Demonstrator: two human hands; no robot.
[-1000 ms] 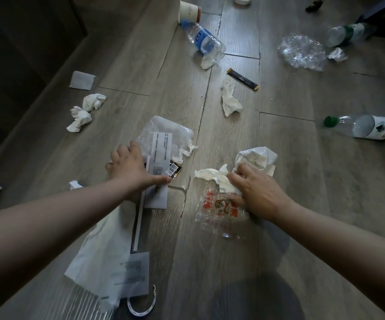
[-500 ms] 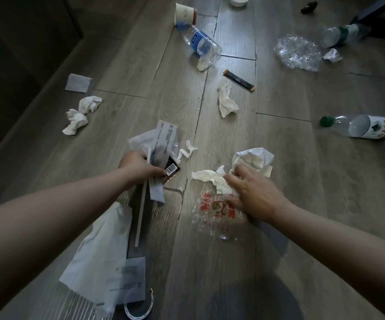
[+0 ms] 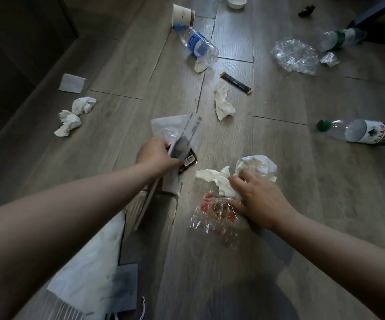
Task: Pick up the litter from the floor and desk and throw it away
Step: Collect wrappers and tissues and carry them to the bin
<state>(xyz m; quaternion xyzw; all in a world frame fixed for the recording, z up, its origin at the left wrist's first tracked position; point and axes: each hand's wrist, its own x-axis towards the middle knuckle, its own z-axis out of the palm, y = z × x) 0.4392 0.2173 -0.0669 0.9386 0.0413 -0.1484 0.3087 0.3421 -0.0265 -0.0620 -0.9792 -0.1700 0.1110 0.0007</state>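
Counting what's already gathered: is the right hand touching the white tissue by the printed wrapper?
Touching. The head view shows the right hand with its fingers pressed onto the white tissue.

three plastic bottles (image 3: 196, 43) (image 3: 341, 38) (image 3: 362, 133) lie on the floor, with one paper cup (image 3: 182, 15), one small white bowl (image 3: 236, 1), one dark stick sachet (image 3: 236, 83) and two hands (image 3: 157, 155) (image 3: 258, 199).

Tissue (image 3: 212, 176) lies on floor (image 3: 290, 181), wrapper (image 3: 217, 213) just before it.
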